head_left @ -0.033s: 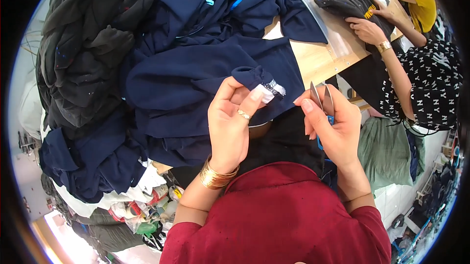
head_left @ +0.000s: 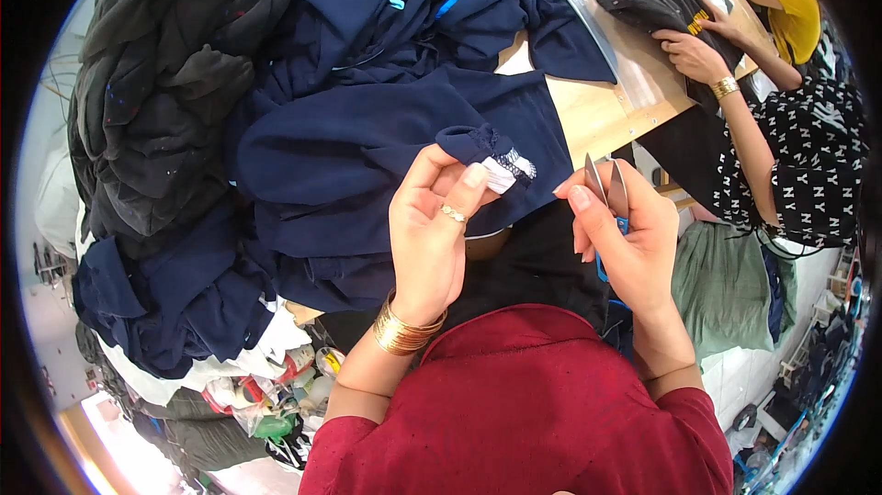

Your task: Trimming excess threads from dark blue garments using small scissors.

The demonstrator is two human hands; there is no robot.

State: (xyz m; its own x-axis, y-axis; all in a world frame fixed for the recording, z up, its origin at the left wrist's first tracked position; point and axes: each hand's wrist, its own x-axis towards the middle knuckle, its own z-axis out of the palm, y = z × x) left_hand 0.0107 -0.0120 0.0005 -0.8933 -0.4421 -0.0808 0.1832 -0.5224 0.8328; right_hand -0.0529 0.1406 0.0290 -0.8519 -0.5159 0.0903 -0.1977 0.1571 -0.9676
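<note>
My left hand pinches the bunched edge of a navy garment between thumb and fingers. At that edge a white tag or strip and overlocked stitching show beside my thumb. To the right, my right hand is closed around small thread snips with blue handles. Their two metal blades point upward and stand slightly apart, clear of the cloth. My right thumb and index finger nearly meet; whether a thread lies between them is too small to tell. The rest of the navy garment spreads over the table ahead of me.
A heap of black garments rises at the left. Across the wooden table, a co-worker's hands handle a dark folded garment near clear plastic bags. Mixed scraps lie at lower left; green cloth hangs at right.
</note>
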